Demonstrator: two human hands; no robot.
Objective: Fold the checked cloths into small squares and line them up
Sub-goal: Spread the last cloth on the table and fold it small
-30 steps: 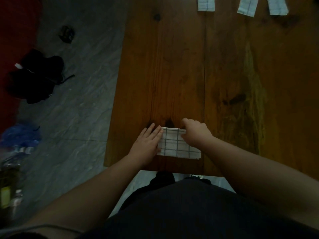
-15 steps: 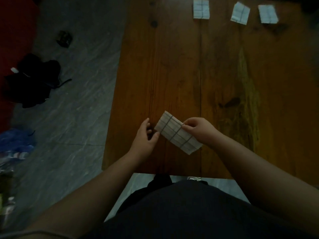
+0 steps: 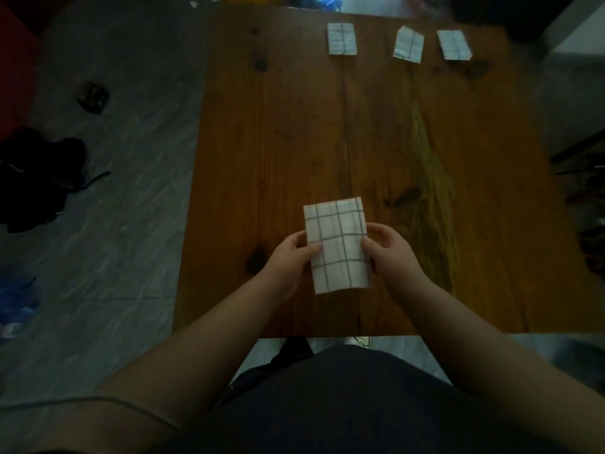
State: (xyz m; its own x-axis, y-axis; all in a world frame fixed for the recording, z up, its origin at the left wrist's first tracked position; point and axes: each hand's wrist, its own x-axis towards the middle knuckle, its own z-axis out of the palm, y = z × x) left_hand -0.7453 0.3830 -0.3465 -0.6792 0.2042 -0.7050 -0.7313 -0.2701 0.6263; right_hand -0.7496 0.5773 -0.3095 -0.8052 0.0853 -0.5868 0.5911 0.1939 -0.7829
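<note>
A white cloth with a dark grid, folded into an upright rectangle, is held over the near part of the wooden table. My left hand pinches its left edge, thumb on top. My right hand pinches its right edge the same way. Three small folded checked cloths lie in a row at the table's far edge: one on the left, one in the middle, slightly tilted, and one on the right.
Grey stone floor lies left of the table, with dark clothing, a small dark object and blue plastic on it. Dark furniture stands right of the table. My dark-clothed lap fills the bottom of the view.
The cloth lay flat and wide near the table's front edge under both hands. It was lifted and turned, and both hands now hold it lengthwise by its sides.
</note>
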